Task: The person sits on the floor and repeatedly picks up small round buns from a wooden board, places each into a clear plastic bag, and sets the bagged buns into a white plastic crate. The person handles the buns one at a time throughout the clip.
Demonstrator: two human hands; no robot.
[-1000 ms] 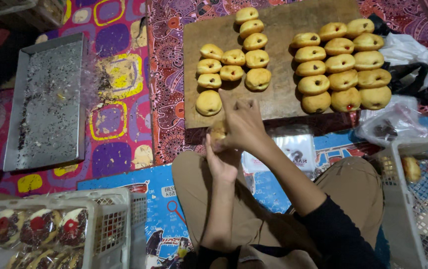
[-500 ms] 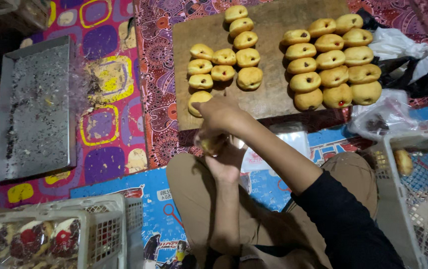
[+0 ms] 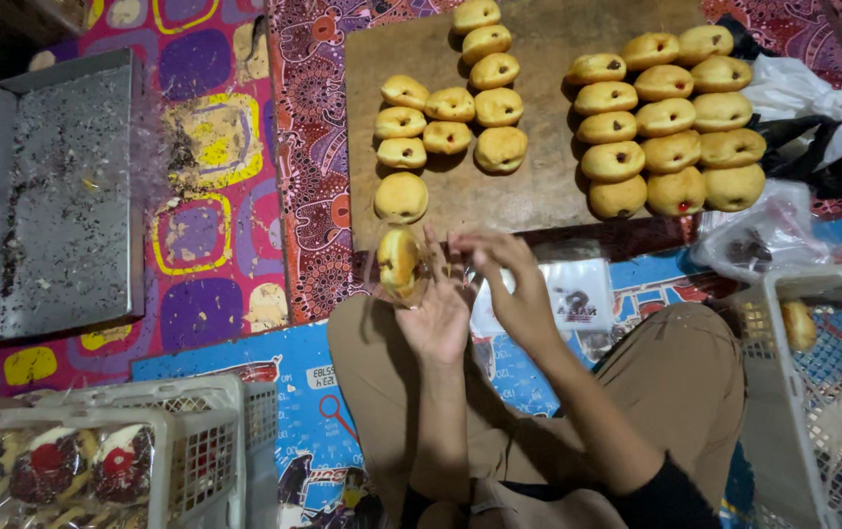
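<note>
My left hand holds a golden round bun inside a clear plastic bag, just in front of the wooden board. My right hand is close beside it, its fingers pinching the open edge of the same bag. On the board lie several plain buns at the left and several filled buns with a hole in the side at the right. I sit cross-legged in brown trousers.
A grey metal baking tray with crumbs lies far left. White plastic baskets stand at the lower left, holding wrapped decorated pastries, and at the right. A stack of clear bags lies under my hands. Crumpled plastic sits at the upper right.
The bun has gone from the board's edge into the clear bag. My left hand now lifts it up, and my right hand has shifted right to the bag's opening.
</note>
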